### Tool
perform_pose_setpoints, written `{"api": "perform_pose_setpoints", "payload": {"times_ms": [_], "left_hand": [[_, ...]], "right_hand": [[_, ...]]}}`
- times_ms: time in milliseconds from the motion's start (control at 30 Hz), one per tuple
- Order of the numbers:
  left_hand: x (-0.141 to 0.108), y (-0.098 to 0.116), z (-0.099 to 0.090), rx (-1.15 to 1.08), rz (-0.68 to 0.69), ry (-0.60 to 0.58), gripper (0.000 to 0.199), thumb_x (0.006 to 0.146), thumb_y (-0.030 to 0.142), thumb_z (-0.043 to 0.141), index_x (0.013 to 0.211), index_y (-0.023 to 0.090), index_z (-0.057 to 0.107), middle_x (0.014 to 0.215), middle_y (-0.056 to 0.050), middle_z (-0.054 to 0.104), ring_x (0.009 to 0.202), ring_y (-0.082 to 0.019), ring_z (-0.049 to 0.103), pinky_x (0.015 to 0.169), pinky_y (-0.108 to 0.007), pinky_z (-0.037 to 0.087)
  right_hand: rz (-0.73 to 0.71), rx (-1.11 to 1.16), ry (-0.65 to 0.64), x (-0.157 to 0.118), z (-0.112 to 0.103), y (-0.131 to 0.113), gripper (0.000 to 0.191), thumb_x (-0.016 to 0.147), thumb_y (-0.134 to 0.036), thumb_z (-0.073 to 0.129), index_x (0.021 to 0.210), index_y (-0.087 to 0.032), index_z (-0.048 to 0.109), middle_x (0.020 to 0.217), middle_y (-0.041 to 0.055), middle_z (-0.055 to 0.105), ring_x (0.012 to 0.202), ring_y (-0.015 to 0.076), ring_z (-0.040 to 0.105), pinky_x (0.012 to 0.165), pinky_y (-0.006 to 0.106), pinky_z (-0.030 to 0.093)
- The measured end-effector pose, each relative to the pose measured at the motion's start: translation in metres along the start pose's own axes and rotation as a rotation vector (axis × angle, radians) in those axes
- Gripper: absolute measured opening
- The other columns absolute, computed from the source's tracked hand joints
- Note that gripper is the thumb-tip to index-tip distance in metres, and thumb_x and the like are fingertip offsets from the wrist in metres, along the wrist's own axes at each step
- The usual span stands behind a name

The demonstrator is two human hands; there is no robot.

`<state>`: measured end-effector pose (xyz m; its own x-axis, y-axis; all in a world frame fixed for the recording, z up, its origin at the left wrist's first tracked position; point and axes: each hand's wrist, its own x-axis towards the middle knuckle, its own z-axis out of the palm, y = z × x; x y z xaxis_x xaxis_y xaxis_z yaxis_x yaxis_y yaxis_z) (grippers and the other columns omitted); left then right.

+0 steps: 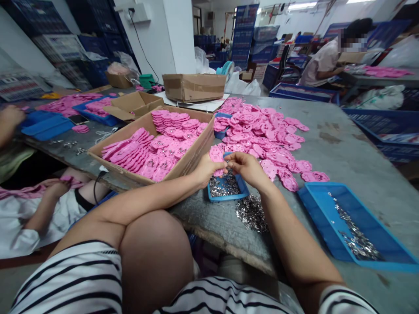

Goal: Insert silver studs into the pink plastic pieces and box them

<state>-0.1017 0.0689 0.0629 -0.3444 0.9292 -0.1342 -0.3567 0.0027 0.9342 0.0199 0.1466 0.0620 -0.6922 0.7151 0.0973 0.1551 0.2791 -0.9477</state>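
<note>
My left hand (pixel 208 169) grips a flat pink piece (pixel 216 155) upright over a small blue tray (pixel 225 198) of tiny metal parts. The fingertips of my right hand (pixel 242 165) are pinched together at the piece's right edge; whatever they hold is too small to make out. A pile of dark metal parts (pixel 251 213) lies beside the small tray. Left of my hands, a cardboard box (pixel 196 159) holds rows of stacked pink pieces (pixel 127 152). A large heap of loose pink pieces (pixel 258 131) spreads beyond my right hand.
A larger blue tray (pixel 314 209) with metal parts stands at the right. Open cardboard boxes (pixel 193 88) sit at the back. Another person's hand (pixel 59 188) and arm are at the far left. A person (pixel 322 63) sits at the back right.
</note>
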Motion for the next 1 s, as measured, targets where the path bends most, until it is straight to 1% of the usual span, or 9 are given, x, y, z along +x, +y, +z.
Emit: {"api": "perform_pose_setpoints", "payload": {"times_ms": [133, 267, 433, 600, 700, 800, 867, 933, 1000], "left_hand": [[0.001, 0.001, 0.001, 0.029, 0.029, 0.008, 0.039, 0.054, 0.005, 0.071, 0.089, 0.013, 0.055, 0.058, 0.003, 0.061, 0.043, -0.01, 0.056, 0.038, -0.018, 0.04], [0.001, 0.003, 0.002, 0.022, 0.078, 0.039, 0.034, 0.057, 0.006, 0.065, 0.088, 0.014, 0.054, 0.052, 0.004, 0.058, 0.041, -0.01, 0.054, 0.037, -0.017, 0.038], [0.0, 0.003, 0.002, 0.018, 0.06, 0.036, 0.036, 0.056, 0.007, 0.068, 0.089, 0.014, 0.055, 0.056, 0.004, 0.059, 0.042, -0.01, 0.055, 0.038, -0.018, 0.039], [0.001, 0.001, 0.001, 0.027, 0.067, 0.03, 0.032, 0.056, 0.007, 0.067, 0.085, 0.014, 0.056, 0.054, 0.004, 0.058, 0.043, -0.01, 0.054, 0.038, -0.018, 0.038], [0.0, 0.002, 0.0, 0.012, 0.069, -0.002, 0.031, 0.057, 0.01, 0.069, 0.084, 0.015, 0.056, 0.054, 0.004, 0.059, 0.044, -0.01, 0.055, 0.038, -0.019, 0.039], [-0.001, 0.005, 0.001, -0.049, 0.07, -0.076, 0.03, 0.066, 0.029, 0.074, 0.086, 0.016, 0.056, 0.06, 0.002, 0.061, 0.047, -0.011, 0.058, 0.04, -0.02, 0.042], [-0.002, 0.006, 0.003, -0.089, 0.048, -0.086, 0.037, 0.074, 0.049, 0.068, 0.089, 0.016, 0.057, 0.063, -0.001, 0.063, 0.052, -0.014, 0.061, 0.041, -0.021, 0.044], [-0.001, 0.007, 0.005, -0.127, 0.013, -0.06, 0.047, 0.079, 0.061, 0.058, 0.093, 0.016, 0.06, 0.066, -0.005, 0.065, 0.06, -0.018, 0.065, 0.044, -0.023, 0.047], [0.0, 0.006, 0.006, -0.185, -0.001, -0.021, 0.051, 0.082, 0.064, 0.053, 0.097, 0.016, 0.063, 0.069, -0.008, 0.067, 0.069, -0.021, 0.068, 0.05, -0.026, 0.05]], "right_hand": [[0.018, -0.006, 0.054, 0.0, 0.001, -0.003, 0.006, 0.071, -0.02, 0.063, 0.073, -0.018, 0.057, 0.057, -0.0048, 0.059, 0.047, 0.0092, 0.05, 0.049, 0.023, 0.041], [0.08, 0.104, 0.09, 0.0, 0.003, -0.006, 0.026, 0.07, -0.035, 0.071, 0.063, -0.019, 0.051, 0.049, -0.0048, 0.055, 0.043, 0.0091, 0.048, 0.045, 0.023, 0.037], [0.059, 0.166, 0.053, -0.002, 0.006, -0.01, 0.04, 0.06, -0.05, 0.077, 0.06, -0.018, 0.053, 0.052, -0.0017, 0.06, 0.042, 0.0072, 0.044, 0.043, 0.022, 0.033], [0.057, 0.172, 0.003, -0.003, 0.007, -0.012, 0.04, 0.06, -0.052, 0.076, 0.064, -0.018, 0.056, 0.057, -0.0005, 0.063, 0.043, 0.0072, 0.043, 0.042, 0.022, 0.031], [0.062, 0.195, 0.06, -0.001, 0.008, -0.008, 0.039, 0.062, -0.051, 0.074, 0.063, -0.019, 0.054, 0.054, -0.0015, 0.06, 0.041, 0.0071, 0.04, 0.042, 0.023, 0.03], [0.018, 0.214, 0.184, 0.0, 0.008, -0.003, 0.033, 0.068, -0.048, 0.069, 0.062, -0.019, 0.053, 0.051, -0.0043, 0.052, 0.043, 0.0079, 0.038, 0.045, 0.024, 0.031], [-0.046, 0.171, 0.217, 0.0, 0.007, -0.003, 0.028, 0.072, -0.043, 0.066, 0.063, -0.019, 0.054, 0.058, -0.0025, 0.053, 0.051, 0.0099, 0.043, 0.052, 0.026, 0.037], [-0.117, 0.069, 0.203, -0.002, 0.007, -0.005, 0.025, 0.075, -0.036, 0.065, 0.061, -0.019, 0.055, 0.073, 0.0019, 0.058, 0.067, 0.0138, 0.052, 0.065, 0.03, 0.044], [-0.168, -0.05, 0.175, -0.004, 0.006, -0.009, 0.023, 0.076, -0.028, 0.064, 0.058, -0.018, 0.056, 0.087, 0.0054, 0.06, 0.088, 0.0184, 0.055, 0.082, 0.035, 0.044]]}}
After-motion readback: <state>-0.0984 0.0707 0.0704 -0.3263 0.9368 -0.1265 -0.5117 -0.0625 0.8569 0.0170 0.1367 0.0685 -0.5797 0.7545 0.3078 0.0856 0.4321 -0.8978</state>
